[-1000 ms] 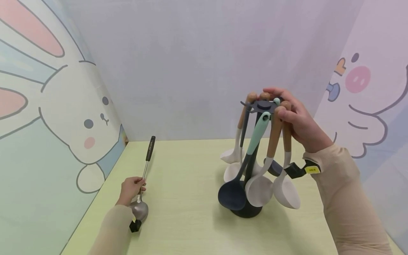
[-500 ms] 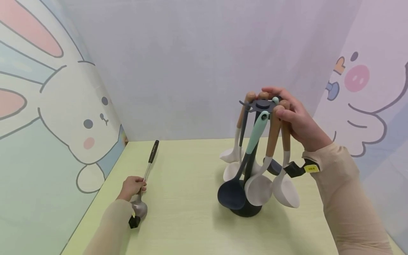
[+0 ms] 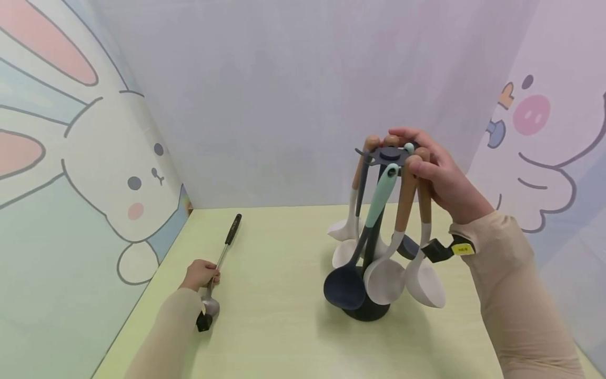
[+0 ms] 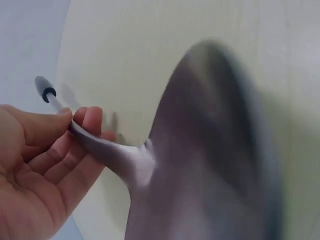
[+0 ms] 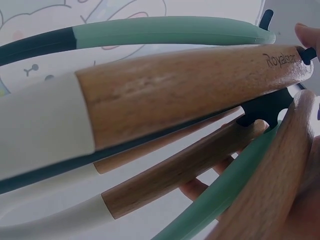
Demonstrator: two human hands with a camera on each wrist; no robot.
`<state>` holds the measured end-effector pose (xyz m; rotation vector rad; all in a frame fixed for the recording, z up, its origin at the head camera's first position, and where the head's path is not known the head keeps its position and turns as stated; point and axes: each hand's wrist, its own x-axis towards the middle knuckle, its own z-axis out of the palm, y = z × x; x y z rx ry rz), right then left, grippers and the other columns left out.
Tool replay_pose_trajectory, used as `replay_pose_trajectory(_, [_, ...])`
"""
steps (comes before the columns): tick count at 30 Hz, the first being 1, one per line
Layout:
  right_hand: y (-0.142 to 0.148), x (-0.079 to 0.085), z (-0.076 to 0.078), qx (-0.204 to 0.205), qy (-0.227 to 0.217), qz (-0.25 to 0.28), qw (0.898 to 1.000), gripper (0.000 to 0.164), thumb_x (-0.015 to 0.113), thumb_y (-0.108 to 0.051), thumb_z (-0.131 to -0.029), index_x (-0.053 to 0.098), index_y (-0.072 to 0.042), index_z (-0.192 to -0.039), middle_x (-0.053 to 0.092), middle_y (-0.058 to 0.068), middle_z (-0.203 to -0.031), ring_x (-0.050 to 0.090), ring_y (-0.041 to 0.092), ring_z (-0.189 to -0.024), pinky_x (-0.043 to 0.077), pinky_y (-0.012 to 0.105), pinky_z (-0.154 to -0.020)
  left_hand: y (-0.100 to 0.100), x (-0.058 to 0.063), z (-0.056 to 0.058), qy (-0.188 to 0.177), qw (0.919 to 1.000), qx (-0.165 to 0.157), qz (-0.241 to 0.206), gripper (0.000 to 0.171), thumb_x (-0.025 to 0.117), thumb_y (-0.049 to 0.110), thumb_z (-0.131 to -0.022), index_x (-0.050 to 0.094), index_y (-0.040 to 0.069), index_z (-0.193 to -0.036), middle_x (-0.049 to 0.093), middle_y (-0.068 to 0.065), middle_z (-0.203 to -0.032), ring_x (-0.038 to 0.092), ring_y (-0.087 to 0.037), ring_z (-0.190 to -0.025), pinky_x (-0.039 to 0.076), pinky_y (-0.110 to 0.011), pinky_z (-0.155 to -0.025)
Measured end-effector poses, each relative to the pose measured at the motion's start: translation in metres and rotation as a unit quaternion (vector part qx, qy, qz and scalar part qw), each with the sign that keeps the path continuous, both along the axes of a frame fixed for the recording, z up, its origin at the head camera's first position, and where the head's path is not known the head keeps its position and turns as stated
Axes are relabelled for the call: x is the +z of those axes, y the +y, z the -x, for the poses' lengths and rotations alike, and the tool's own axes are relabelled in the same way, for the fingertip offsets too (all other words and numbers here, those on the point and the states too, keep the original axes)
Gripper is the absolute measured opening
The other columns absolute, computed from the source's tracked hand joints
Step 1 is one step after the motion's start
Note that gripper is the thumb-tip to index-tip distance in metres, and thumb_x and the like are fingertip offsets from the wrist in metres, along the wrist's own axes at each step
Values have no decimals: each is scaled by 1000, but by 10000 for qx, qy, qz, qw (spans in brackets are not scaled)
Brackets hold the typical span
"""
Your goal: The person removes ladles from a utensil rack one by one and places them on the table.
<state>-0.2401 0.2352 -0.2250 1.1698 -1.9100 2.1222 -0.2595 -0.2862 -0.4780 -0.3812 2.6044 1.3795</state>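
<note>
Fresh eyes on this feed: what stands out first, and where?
A black stand right of centre, crowded with hanging utensils, the right hand round their tops. Next, the metal ladle at left, pinched by the left hand. Then the cartoon rabbit on the left backdrop.

Left sleeve, right sleeve: long, plain beige, right one creased near cuff. Left hand, right hand bare. Black left block, right block at wrists; right has yellow label, print unreadable.
</note>
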Motion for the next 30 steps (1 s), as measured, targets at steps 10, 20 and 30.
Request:
replay_pose_trajectory(10, [-1,2,-2,-93,-41,-74,9999,52,65,-24,-93,50,-11,-141,48,14,-133,56,24,-113,47,29,-91,-5,-8,2,-97,9999,-22,8,25,51,-4,-97,56,-24,-112,69,-15,-78,65,-14,-61,54,-28,-59])
replay_pose_trajectory(20, [0,3,-4,-155,-56,-87,9998,53,65,-25,-93,49,-11,-141,47,15,-133,55,24,-114,47,30,-92,-5,-9,1,98,9991,-132,403,22,53,-3,-96,61,-22,-104,67,-11,-72,64,-14,-60,53,-27,-57])
replay_pose_trajectory(30, [0,2,-3,-94,-29,-56,9999,52,66,-25,-93,51,-11,-141,48,15,-132,56,24,-114,48,29,-91,3,-8,-4,670,9831,-405,1653,19,57,-1,-90,70,-10,-80,65,-7,-63,55,-18,-57,45,-29,-52])
